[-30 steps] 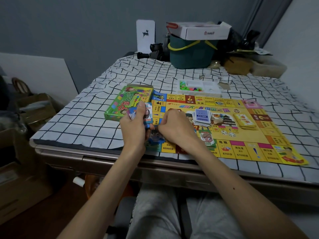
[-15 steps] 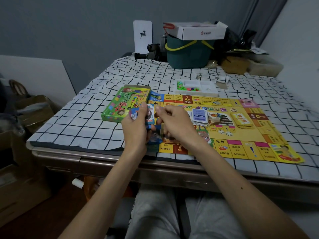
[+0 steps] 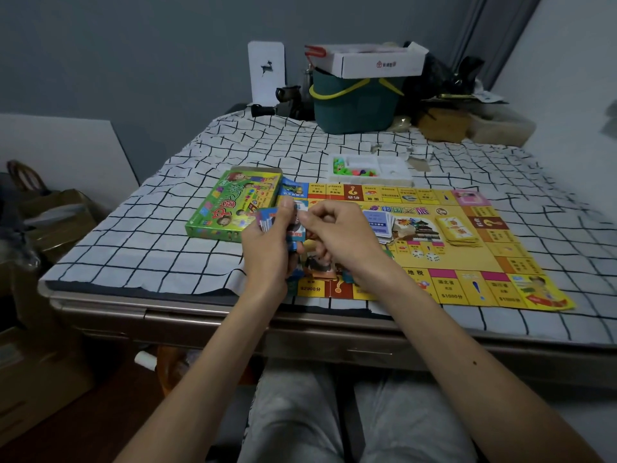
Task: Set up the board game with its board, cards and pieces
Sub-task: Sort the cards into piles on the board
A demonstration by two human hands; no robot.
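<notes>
Card stack (image 3: 267, 222): sits upright in left hand (image 3: 267, 252), fingers curled round it, above board's (image 3: 467, 262) near-left corner, close to table's (image 3: 133, 228) near edge. Right hand (image 3: 344, 235) nearer, just right of stack, thumb & forefinger pinching top card. Long axis approx. vertical. Thin, stiff rect. cards, printed; board flat, paper-like.

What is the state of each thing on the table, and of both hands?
Board: unfolded, flat on the cloth.
Game box: flat, face up, left of the board.
Tray: open, coloured pieces in its left part.
Blue cards: loose, fanned pile on the board.
Yellow cards: neat pile on the board.
Dice: resting on the board.
Held cards: stack gripped by the left hand.
Right hand: pinching the stack's top.
</notes>
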